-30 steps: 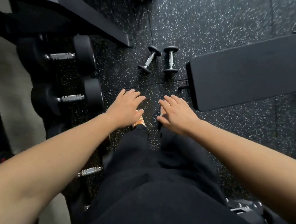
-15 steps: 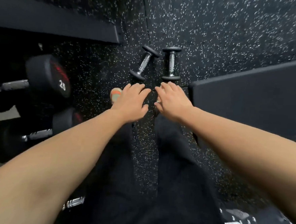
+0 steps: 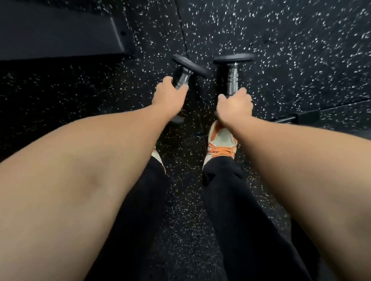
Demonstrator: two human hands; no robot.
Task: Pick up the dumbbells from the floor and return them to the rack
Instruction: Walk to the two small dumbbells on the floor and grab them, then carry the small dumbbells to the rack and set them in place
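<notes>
Dumbbells lie on the speckled floor [image 3: 296, 49], just beyond the shoes. Left hand [image 3: 169, 95] wraps the left dumbbell [image 3: 185, 71] handle; right hand [image 3: 235, 105] wraps the right dumbbell [image 3: 233, 69] handle. Small, rigid, probably light; mid-handle grips suit them.

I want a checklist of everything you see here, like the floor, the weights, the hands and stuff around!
Surface: black speckled rubber floor, with a seam between mats.
Job's things: left dumbbell and right dumbbell, both small, on the floor, side by side and apart; near ends hidden by the hands.
Clutter: nothing seen.
Hands: left hand closed around the left dumbbell's handle; right hand closed around the right dumbbell's handle. Whether they are lifted yet cannot be told.
Cables: nothing seen.
Surroundings: dark equipment frame at upper left; dark metal foot at right; orange and white shoe just behind the right hand; black trousers.
</notes>
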